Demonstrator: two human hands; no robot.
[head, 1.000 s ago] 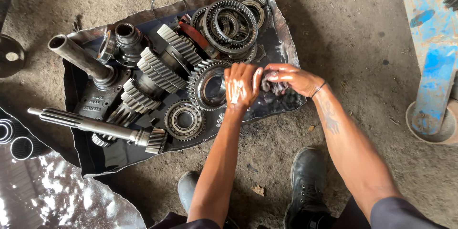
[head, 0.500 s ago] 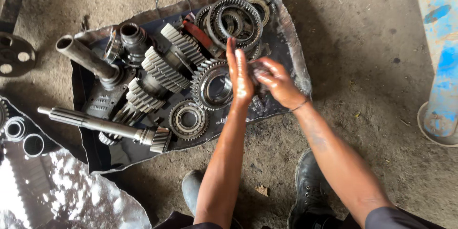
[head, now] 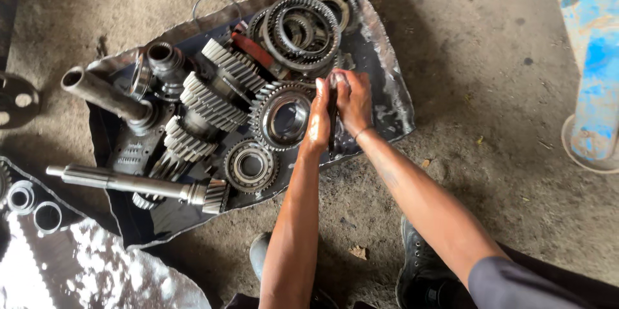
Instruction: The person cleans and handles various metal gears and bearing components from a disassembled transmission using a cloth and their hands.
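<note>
1. Nearest to us, at six o'clock, our two forearms rose from a pair of dark boots (head: 422, 270) on the concrete floor (head: 490, 90).
2. Our left hand (head: 318, 117) stood edge-on, palm turned to the right, fingers straight and close together, pressed flat against a thin dark part (head: 333, 115).
3. Our right hand (head: 353, 99) met it from three o'clock, fingers curled narrowly around the same part, so the piece sat clamped between both palms near the right side of the dark sheet (head: 387, 99). What kind of part it was we could not tell; most of it was hidden.
4. We judged it stiff steel, fairly light for its thinness, and slippery with the oil that shone on our skin; a hold on its two flat faces seemed surest.
5. Just at nine o'clock of the hands lay one large toothed gear (head: 282, 115), and at seven o'clock one smaller bearing ring (head: 250, 166).
6. Farther toward nine o'clock we counted two long shafts: a slim splined shaft (head: 135, 183) and a hollow tube shaft (head: 103, 95), with one stepped cluster gear (head: 206, 106) between them.
7. Farthest, at twelve o'clock, lay a stack of toothed rings (head: 303, 22), and at three o'clock one blue stand (head: 590, 45).
</note>
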